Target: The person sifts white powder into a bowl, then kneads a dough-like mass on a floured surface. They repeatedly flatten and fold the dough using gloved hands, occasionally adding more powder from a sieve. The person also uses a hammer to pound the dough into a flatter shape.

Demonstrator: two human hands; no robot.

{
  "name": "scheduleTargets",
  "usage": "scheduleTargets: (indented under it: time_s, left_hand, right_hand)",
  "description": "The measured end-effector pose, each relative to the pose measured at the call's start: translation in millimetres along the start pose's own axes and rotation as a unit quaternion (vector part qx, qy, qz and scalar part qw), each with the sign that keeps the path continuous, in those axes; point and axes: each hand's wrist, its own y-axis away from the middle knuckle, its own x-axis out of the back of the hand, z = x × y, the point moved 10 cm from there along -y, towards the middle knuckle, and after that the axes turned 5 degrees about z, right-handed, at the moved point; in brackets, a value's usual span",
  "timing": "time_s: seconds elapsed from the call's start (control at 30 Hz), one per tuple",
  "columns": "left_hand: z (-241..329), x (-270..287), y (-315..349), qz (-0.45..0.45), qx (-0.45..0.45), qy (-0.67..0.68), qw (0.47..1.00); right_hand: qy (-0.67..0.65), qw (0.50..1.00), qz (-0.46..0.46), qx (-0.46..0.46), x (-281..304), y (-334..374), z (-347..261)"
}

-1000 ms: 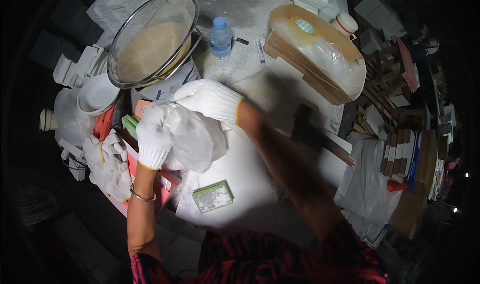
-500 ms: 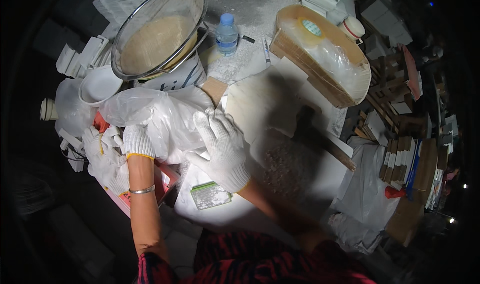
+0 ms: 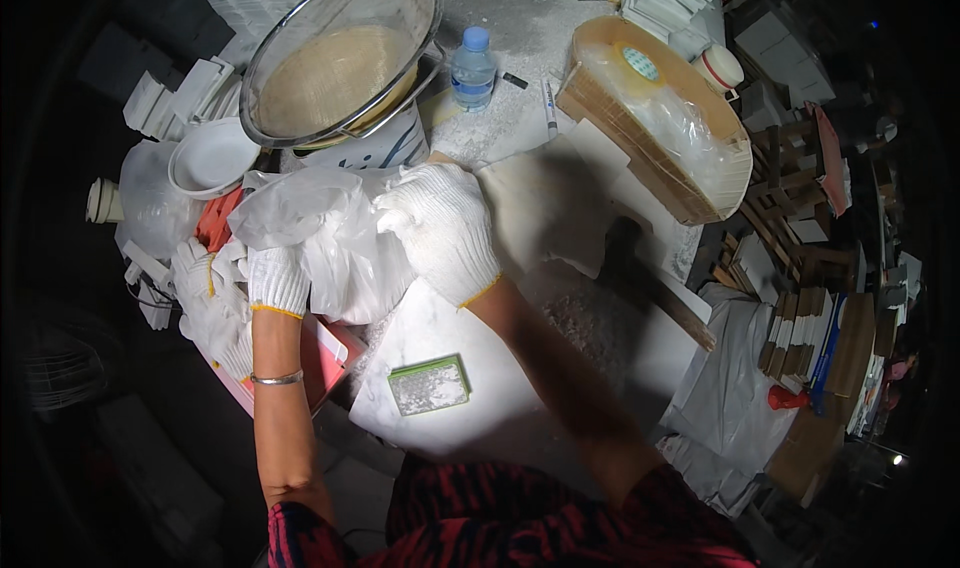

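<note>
Dusty white worktop (image 3: 520, 408): both gloved hands, left hand (image 3: 277, 280) and right hand (image 3: 440, 230), grasp the crumpled clear plastic bag (image 3: 330, 230), seemingly gathering it; steady grip needed next

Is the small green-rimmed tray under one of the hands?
No, the green-rimmed tray lies untouched on the white slab, below both gloved hands.

A plastic bag (image 3: 330, 233) lies on the desk (image 3: 520, 408) under both hands. Behind it sits a sieve (image 3: 340, 58), with a water bottle (image 3: 472, 66) to its right. A small box (image 3: 428, 385) lies in front, nearer the person.
</note>
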Motion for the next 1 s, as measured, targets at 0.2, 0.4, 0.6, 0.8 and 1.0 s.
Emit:
scheduleTargets:
  time_s: [0.2, 0.4, 0.6, 0.8, 1.0]
  left_hand:
    - [4, -13, 44, 0.092, 0.054, 0.105, 0.989]
    - [14, -44, 88, 0.117, 0.057, 0.114, 0.985]
    - [25, -42, 80, 0.094, 0.106, 0.077, 0.987]
    - [68, -51, 86, 0.067, 0.022, 0.107, 0.992]
    - [108, -40, 116, -0.077, 0.043, 0.036, 0.995]
  right_hand:
    - [-0.001, 0.986, -0.019, -0.166, -33, -2, 25]
    - [-0.098, 0.965, -0.108, -0.216, -102, 34, 26]
    - [-0.033, 0.951, -0.307, -0.035, -98, 32, -19]
    - [0.063, 0.929, -0.362, -0.038, -116, 25, -10]
    - [-0.124, 0.949, -0.238, -0.165, -127, 42, 30]
